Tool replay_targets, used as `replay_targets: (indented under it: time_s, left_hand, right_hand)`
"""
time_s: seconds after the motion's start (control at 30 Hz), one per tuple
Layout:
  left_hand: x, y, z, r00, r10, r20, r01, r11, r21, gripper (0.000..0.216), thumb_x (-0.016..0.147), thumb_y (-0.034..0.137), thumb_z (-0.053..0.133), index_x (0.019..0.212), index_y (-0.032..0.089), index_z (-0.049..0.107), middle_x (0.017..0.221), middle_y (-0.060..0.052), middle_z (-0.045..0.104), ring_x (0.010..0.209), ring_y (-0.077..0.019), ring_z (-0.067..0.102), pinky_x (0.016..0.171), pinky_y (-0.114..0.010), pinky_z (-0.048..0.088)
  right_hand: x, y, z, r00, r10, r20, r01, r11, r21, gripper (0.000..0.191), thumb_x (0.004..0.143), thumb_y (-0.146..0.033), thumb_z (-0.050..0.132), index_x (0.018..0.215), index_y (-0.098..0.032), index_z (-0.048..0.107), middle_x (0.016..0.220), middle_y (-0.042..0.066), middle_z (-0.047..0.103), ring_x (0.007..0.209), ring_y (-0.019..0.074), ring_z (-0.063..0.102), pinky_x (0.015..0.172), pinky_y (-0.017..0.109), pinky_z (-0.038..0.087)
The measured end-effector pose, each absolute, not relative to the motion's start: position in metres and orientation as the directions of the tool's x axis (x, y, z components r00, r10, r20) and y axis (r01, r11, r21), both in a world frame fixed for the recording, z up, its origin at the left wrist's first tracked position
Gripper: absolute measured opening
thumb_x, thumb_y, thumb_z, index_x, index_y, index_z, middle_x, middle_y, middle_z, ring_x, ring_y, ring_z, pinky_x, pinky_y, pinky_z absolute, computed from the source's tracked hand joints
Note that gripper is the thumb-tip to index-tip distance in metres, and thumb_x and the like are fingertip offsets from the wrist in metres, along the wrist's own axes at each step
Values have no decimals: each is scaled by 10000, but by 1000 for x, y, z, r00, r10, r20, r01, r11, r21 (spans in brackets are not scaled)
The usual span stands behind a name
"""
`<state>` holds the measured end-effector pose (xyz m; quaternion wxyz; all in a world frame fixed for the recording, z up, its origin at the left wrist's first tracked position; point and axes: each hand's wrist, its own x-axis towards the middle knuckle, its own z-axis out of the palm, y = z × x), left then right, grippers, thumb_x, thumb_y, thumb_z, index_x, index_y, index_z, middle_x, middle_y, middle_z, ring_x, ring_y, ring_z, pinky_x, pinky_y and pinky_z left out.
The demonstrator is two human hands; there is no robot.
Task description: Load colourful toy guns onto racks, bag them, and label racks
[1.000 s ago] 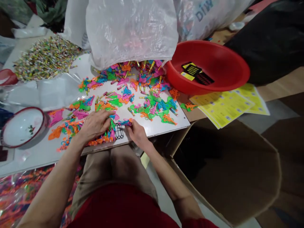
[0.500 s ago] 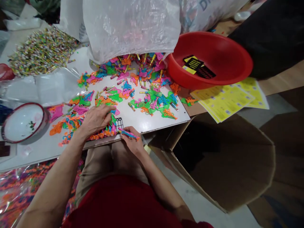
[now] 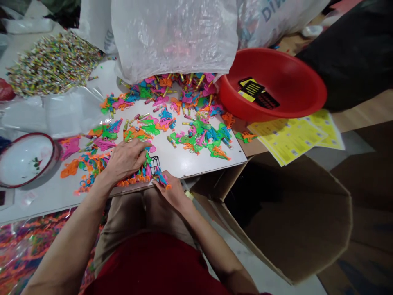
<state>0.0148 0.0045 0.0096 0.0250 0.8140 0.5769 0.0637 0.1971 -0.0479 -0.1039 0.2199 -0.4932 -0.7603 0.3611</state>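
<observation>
My left hand (image 3: 127,159) lies palm down over a packed row of small plastic toys (image 3: 135,180) with orange round ends, along the table's front edge. Its fingers are bent, with thumb and index near a green piece; what they pinch is hidden. To its right, my right hand (image 3: 172,190) is closed on small blue and pink plastic toys (image 3: 161,178) with an orange end. Between the hands lies a black openwork grid (image 3: 155,165), flat on the white table (image 3: 196,164). Loose colourful toy pieces (image 3: 199,133) spread out beyond both hands.
A white plastic bag (image 3: 175,37) spills toy pieces at the back. To its right sits a red basin (image 3: 276,82) with black and yellow cards, by yellow printed sheets (image 3: 291,139). A cardboard box (image 3: 319,229) stands below. Left are an enamel bowl (image 3: 27,159) and a tube pile (image 3: 55,65).
The toys in my right hand have turned from lying nearly level to pointing more steeply down. That hand has shifted slightly right and down. My left hand stays over the row.
</observation>
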Motion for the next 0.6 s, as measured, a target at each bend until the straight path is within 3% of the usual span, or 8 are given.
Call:
replay_targets:
  time_s: [0.33, 0.6]
  left_hand:
    - [16, 5, 9, 335, 940, 65, 933, -341, 112, 365, 922, 245, 356, 1164, 214, 627, 1035, -73, 682, 922, -238, 639, 805, -380, 457]
    - [15, 5, 8, 333, 941, 61, 930, -339, 143, 376, 941, 253, 336, 1192, 200, 612, 1076, -87, 667, 957, -246, 633, 843, -401, 461]
  right_hand:
    - [203, -24, -94, -640, 767, 34, 621, 543, -566, 170, 927, -350, 574, 926, -183, 609, 886, 48, 632, 761, 155, 628, 643, 237, 469]
    - [195, -15, -84, -676, 732, -88, 656, 543, -523, 133, 906, -288, 606, 980, -177, 612, 912, 67, 623, 803, 188, 626, 637, 260, 456]
